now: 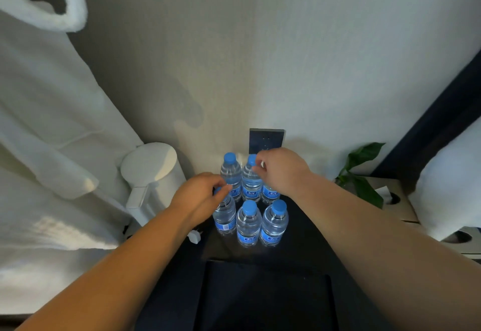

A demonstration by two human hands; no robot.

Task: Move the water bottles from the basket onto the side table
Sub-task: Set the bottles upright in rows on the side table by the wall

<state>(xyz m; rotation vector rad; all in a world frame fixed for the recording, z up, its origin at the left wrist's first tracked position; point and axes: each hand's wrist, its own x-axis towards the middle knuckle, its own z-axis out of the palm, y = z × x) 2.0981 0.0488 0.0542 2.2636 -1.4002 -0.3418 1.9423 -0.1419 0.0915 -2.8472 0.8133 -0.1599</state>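
Blue-capped water bottles (pixel 248 222) stand in two rows on the dark side table (pixel 299 226), the left hand (pixel 200 195) gripping the front-left bottle (pixel 224 216) at its top, the right hand (pixel 282 171) pinching the rear-middle bottle (pixel 251 184) at its cap.

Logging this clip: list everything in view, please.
bottles: six, clear with blue caps, two rows of three on the table
table: one, dark, against the wall
kettle: one, white, left of bottles
socket: one, dark, wall behind bottles
plant: one, green, right
tissue box: one, beige, beside plant
robe: one, white, hanging left
plug: one, white, near kettle
left hand: pinches front-left cap
right hand: pinches back-middle cap
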